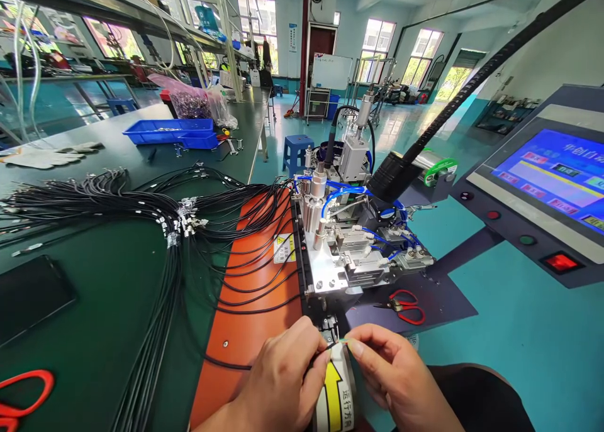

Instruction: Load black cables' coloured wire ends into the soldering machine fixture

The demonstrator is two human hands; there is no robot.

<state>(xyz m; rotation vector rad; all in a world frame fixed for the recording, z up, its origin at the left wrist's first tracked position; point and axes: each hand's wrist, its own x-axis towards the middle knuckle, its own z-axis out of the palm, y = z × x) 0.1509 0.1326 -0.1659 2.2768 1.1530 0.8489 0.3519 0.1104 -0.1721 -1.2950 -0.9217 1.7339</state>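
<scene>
My left hand point(283, 375) pinches a thin black cable point(226, 363) near its end, just in front of the small metal machine point(349, 249) with blue air tubes. My right hand point(396, 375) pinches the same cable's tip, where thin coloured wires point(340, 341) show between the fingertips. Both hands hover over a white label with a yellow arrow point(334, 394). The cable trails left over the orange plate point(255, 293).
A big bundle of black cables point(141, 218) lies across the green bench. Red-handled scissors point(406, 306) lie right of the machine; another red pair point(23, 388) sits at bottom left. A control panel with a blue screen point(557, 174) stands right. Blue trays point(174, 131) sit farther back.
</scene>
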